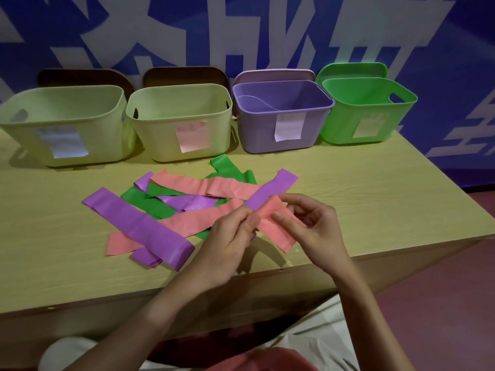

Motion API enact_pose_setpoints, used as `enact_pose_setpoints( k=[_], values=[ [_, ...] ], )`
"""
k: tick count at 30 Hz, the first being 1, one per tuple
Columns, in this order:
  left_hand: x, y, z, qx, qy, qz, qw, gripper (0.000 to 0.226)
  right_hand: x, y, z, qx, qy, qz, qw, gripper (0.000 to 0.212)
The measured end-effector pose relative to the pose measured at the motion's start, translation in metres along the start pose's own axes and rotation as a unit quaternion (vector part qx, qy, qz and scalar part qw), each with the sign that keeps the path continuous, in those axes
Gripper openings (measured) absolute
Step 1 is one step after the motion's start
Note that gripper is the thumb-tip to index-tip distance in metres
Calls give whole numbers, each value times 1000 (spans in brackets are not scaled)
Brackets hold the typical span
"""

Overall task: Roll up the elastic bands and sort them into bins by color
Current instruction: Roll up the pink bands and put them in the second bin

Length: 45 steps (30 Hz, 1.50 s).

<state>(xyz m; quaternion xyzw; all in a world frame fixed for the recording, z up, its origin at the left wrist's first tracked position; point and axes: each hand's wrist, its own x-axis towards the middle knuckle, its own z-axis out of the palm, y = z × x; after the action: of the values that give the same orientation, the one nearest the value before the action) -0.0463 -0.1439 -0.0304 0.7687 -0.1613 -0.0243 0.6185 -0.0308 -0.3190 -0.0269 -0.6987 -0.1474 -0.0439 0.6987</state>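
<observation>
A pile of flat elastic bands lies mid-table: purple ones [139, 223], pink ones [203, 187] and green ones [146, 200], crossing each other. Just above the table's front edge, both hands hold one pink band [278, 227]. My left hand [230, 242] pinches its upper end with thumb and fingers. My right hand [313, 226] grips it from the right side, thumb on top. The band's lower end hangs free toward the table edge. Along the back stand two pale yellow bins [67, 129] [179, 124], a purple bin [281, 119] and a green bin [367, 111].
Each bin carries a paper label on its front. Lids lean against the blue-and-white wall behind the bins. The wooden table [375, 196] ends close in front of me and drops off at the right. My lap is visible below.
</observation>
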Motion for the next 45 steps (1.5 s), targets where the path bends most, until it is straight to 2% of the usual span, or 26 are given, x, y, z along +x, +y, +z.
enact_pose_setpoints(
  k=[3, 7, 8, 10, 14, 16, 20, 24, 27, 29, 33, 36, 41, 45],
  values=[
    [-2, 2, 7, -182, -35, -68, 980, 35, -1, 0, 1, 8, -6, -4, 1000, 26],
    [1, 11, 8, -305, -88, -132, 939, 34, -2, -4, -2, 9, 11, 2, 1000, 12],
    [2, 12, 6, -299, -100, -139, 939, 34, -2, -4, -3, 9, 12, 1, 1000, 11],
    [6, 10, 3, -230, -98, -119, 961, 33, -3, -4, -4, 9, 19, -2, 1000, 10],
    [4, 3, 3, -76, -28, -20, 996, 38, -4, -3, -1, 7, 37, -3, 999, 10],
    [2, 1, 3, -8, -10, 25, 1000, 35, -2, -4, 0, 2, 43, -3, 999, 13],
    [5, 0, 5, 76, 17, 48, 996, 30, -1, -3, 3, -5, 50, -7, 999, 27],
    [8, 1, 5, 21, 42, 23, 999, 22, -2, -2, 5, 14, 41, -11, 999, 20],
    [12, 5, 4, -124, 39, -22, 991, 27, -1, -2, 4, 23, 41, -25, 999, 23],
    [14, 7, 3, -207, 6, -54, 977, 32, 0, -4, 3, 12, 44, -31, 998, 24],
    [11, 8, 1, -285, -72, -80, 953, 31, 0, -6, -1, -1, 38, -42, 998, 26],
    [12, 8, -2, -267, -96, -82, 955, 23, 0, -5, -3, -3, 31, -40, 999, 29],
    [14, 2, -4, -146, -120, -55, 980, 32, -3, -2, -5, -15, 17, -32, 999, 34],
    [13, 0, -7, -128, -150, -58, 979, 33, -1, -5, -4, 22, -23, 13, 999, 27]
  ],
)
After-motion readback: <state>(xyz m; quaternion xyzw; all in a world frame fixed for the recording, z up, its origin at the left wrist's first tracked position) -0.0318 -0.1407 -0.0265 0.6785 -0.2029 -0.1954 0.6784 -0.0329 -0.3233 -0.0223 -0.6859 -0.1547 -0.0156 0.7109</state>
